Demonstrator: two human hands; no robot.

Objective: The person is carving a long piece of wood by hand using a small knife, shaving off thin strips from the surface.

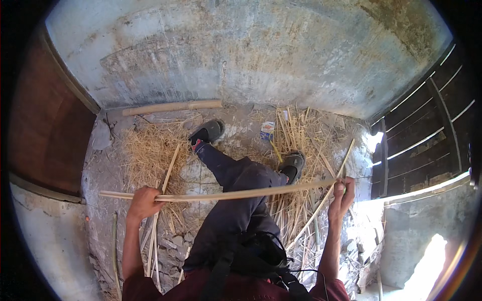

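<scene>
A long, pale bamboo strip (241, 193) stretches across my lap, bowed slightly, its left end reaching past my left hand. My left hand (144, 203) is closed around it near that end. At the other end, the fingers of my right hand (342, 195) pinch the strip. A small dark, narrow shape shows just above the right fingers; whether it is a blade held there I cannot make out. My legs in dark trousers (221, 231) are bent below the strip, with dark shoes (208, 131) on the floor.
Straw-like shavings (150, 150) are heaped left of my feet. More thin strips (296, 210) lie on the right, near a small blue-and-white packet (267, 131). A bamboo pole (173, 107) rests along the stained wall (241, 55). Dark slatted boards (422, 135) stand on the right.
</scene>
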